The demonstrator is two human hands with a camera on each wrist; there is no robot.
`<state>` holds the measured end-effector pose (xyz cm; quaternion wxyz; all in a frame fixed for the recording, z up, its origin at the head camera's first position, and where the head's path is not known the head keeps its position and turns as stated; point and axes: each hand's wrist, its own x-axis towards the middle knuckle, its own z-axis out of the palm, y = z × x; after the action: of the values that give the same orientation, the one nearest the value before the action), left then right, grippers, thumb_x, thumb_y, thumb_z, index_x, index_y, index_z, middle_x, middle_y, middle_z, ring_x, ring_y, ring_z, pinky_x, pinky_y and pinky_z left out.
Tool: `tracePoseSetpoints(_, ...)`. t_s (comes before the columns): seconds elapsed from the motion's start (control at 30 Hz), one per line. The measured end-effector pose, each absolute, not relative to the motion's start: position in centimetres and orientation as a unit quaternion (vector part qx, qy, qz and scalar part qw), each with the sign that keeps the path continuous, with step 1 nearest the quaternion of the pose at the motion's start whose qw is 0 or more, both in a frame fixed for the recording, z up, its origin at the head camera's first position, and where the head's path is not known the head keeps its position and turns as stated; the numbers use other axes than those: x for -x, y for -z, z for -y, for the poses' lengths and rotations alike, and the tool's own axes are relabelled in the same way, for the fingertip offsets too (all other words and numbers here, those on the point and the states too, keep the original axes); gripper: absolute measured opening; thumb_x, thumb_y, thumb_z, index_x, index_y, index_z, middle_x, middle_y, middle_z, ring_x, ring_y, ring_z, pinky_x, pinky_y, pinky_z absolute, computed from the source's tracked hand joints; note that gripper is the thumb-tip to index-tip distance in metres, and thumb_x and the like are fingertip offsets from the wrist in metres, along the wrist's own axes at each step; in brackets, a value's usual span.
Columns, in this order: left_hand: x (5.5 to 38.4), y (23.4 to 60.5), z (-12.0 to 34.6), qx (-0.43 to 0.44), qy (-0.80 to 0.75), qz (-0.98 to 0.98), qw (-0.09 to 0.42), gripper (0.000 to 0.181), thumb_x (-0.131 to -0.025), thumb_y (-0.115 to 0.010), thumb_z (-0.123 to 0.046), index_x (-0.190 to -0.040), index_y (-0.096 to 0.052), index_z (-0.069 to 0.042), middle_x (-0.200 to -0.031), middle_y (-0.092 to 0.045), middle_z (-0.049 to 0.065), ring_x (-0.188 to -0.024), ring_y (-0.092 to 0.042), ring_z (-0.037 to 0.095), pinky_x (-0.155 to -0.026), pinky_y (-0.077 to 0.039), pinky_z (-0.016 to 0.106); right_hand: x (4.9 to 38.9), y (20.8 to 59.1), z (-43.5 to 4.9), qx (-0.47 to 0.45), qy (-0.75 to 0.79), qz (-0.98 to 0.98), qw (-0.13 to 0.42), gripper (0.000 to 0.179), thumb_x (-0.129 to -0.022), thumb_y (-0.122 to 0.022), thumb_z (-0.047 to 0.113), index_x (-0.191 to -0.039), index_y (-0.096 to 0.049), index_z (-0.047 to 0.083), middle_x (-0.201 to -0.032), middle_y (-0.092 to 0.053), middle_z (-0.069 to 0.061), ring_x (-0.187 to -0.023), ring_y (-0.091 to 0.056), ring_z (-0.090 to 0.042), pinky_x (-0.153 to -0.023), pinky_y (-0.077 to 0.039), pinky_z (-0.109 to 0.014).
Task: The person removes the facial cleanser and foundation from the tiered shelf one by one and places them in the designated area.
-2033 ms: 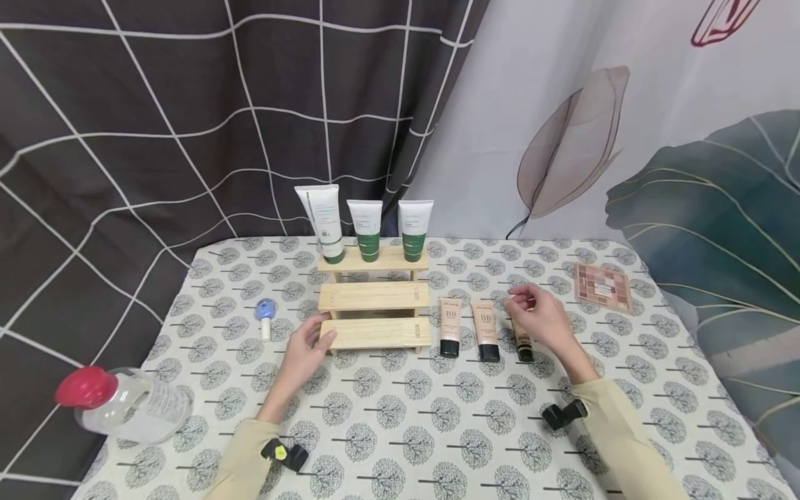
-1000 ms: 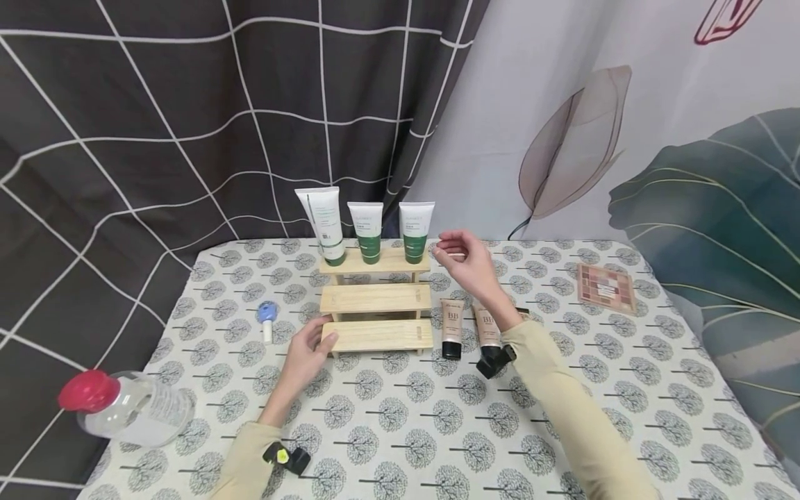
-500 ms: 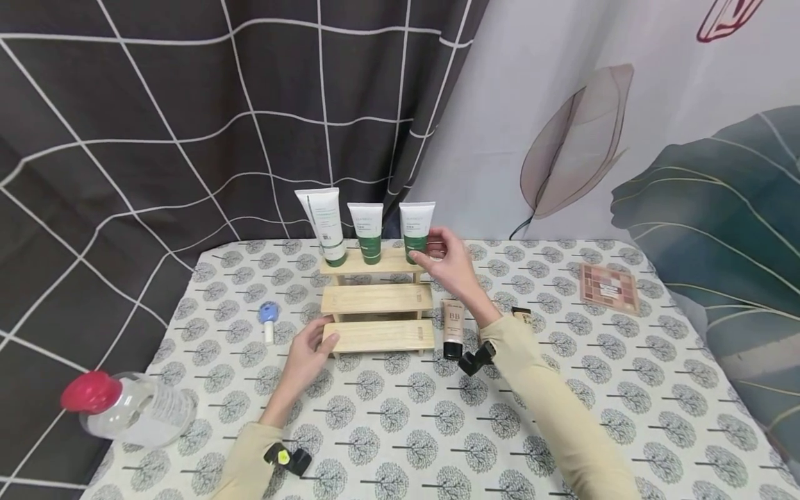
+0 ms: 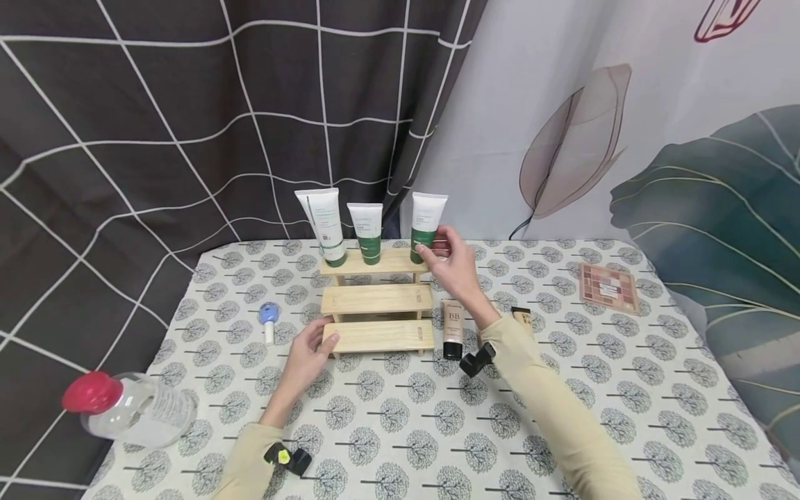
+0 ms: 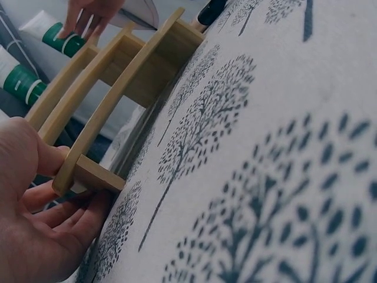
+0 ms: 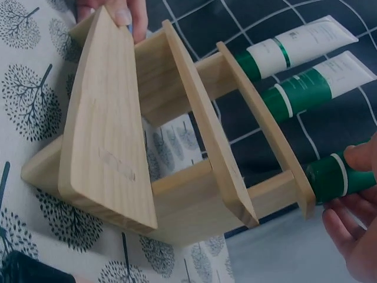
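Observation:
My right hand (image 4: 455,264) pinches a green-and-white squeeze tube (image 4: 428,217) near its capped base, at the right end of the top step. In the right wrist view the tube's green cap (image 6: 326,177) lies right at the shelf's edge. Two more such tubes, a tall one (image 4: 323,221) and a shorter one (image 4: 369,229), stand cap-down on that step. My left hand (image 4: 310,348) grips the left end of the lowest step of the wooden three-step rack (image 4: 378,335), thumb on top and fingers beneath, as the left wrist view shows. The two lower steps hold nothing.
A BB cream tube (image 4: 453,326) lies right of the rack; another tube (image 4: 522,317) shows partly behind the right sleeve. An eyeshadow palette (image 4: 609,287) lies farther right. Left are a small blue-and-white bottle (image 4: 269,321) and a clear red-capped bottle (image 4: 137,410).
My right hand has come from the BB cream tubes to the top step, taken hold of the rightmost green-and-white tube and shifted it slightly right. The left hand stays on the rack.

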<state>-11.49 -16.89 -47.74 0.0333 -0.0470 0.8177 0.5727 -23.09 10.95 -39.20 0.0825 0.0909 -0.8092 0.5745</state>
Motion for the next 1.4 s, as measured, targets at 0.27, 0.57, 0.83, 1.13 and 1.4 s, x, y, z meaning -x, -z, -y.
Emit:
tracePoseSetpoints(0.27, 11.5, 47.8, 17.0, 0.043, -0.571, -0.819, 0.032, 0.049, -0.1, -0.06, -0.013, -0.145, -0.047, 0.001, -0.153, -0.045, 0.027, -0.142, -0.045, 0.043, -0.123, -0.037, 0.047, 23.4, 39.0, -12.3, -0.069, -0.58, 0.806, 0.094, 0.042, -0.095, -0.069, 0.017, -0.129, -0.054, -0.003, -0.118, -0.066, -0.022, -0.107, -0.067, -0.033, -0.097, -0.06, -0.04)
tracePoseSetpoints(0.57, 11.6, 47.9, 17.0, 0.05, -0.57, -0.819, 0.034, 0.049, -0.1, -0.061, -0.013, -0.146, -0.047, 0.0, -0.152, -0.047, 0.025, -0.141, -0.047, 0.041, -0.123, -0.038, 0.047, 23.5, 39.4, -13.7, -0.04, -0.567, 0.819, 0.076, 0.043, -0.099, -0.063, 0.018, -0.133, -0.05, -0.005, -0.12, -0.062, -0.023, -0.108, -0.062, -0.032, -0.098, -0.059, -0.043)
tracePoseSetpoints(0.83, 11.6, 47.9, 16.9, 0.05, -0.575, -0.816, 0.04, 0.05, -0.1, -0.059, -0.013, -0.146, -0.045, 0.002, -0.152, -0.047, 0.026, -0.141, -0.047, 0.042, -0.123, -0.037, 0.047, 23.6, 40.6, -14.7, -0.012, -0.536, 0.842, 0.068, 0.044, -0.1, -0.063, 0.022, -0.13, -0.052, -0.007, -0.118, -0.062, -0.024, -0.106, -0.061, -0.033, -0.096, -0.058, -0.045)
tracePoseSetpoints(1.13, 11.6, 47.9, 17.0, 0.049, -0.578, -0.814, 0.038, 0.049, -0.1, -0.061, -0.013, -0.145, -0.047, 0.0, -0.15, -0.049, 0.025, -0.14, -0.048, 0.041, -0.122, -0.039, 0.047, 23.9, 42.6, -15.7, 0.016, -0.507, 0.861, 0.026, 0.045, -0.101, -0.061, 0.024, -0.13, -0.052, -0.01, -0.118, -0.061, -0.025, -0.106, -0.063, -0.034, -0.095, -0.059, -0.042)
tracePoseSetpoints(1.4, 11.6, 48.0, 17.0, 0.047, -0.58, -0.813, 0.03, 0.048, -0.1, -0.061, -0.012, -0.144, -0.049, 0.0, -0.151, -0.048, 0.026, -0.14, -0.048, 0.042, -0.122, -0.038, 0.048, 24.3, 44.3, -16.3, 0.047, -0.475, 0.879, -0.012, 0.05, -0.1, -0.062, 0.029, -0.129, -0.052, -0.01, -0.116, -0.062, -0.025, -0.102, -0.063, -0.034, -0.092, -0.06, -0.042)
